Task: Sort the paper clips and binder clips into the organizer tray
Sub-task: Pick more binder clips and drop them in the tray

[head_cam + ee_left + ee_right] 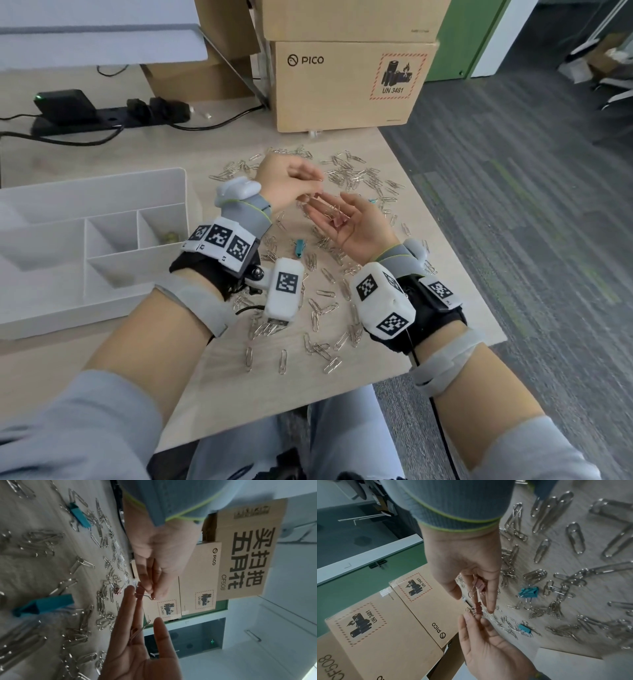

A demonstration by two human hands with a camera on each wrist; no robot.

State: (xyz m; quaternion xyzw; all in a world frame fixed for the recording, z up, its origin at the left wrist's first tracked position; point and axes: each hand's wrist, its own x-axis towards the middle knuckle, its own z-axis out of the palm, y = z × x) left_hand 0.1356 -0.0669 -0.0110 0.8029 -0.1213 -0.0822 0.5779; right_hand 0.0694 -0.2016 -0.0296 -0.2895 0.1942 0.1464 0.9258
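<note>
L hand grip pinches a pink binder clip above R hand. R grip wide, palm up w/ pink clips, over paper clips on bench.

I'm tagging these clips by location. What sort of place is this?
Probably an office or workroom: a wood-grain desk strewn with paper clips, stacked cardboard shipping boxes, a power strip with plugs, and grey carpet tiles.

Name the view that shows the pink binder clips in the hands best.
Right wrist: two pink binder clips show clearly, wire handles included, between the fingers of the right hand. Left wrist shows them edge-on; head shows only a small pink blur on the palm.
</note>
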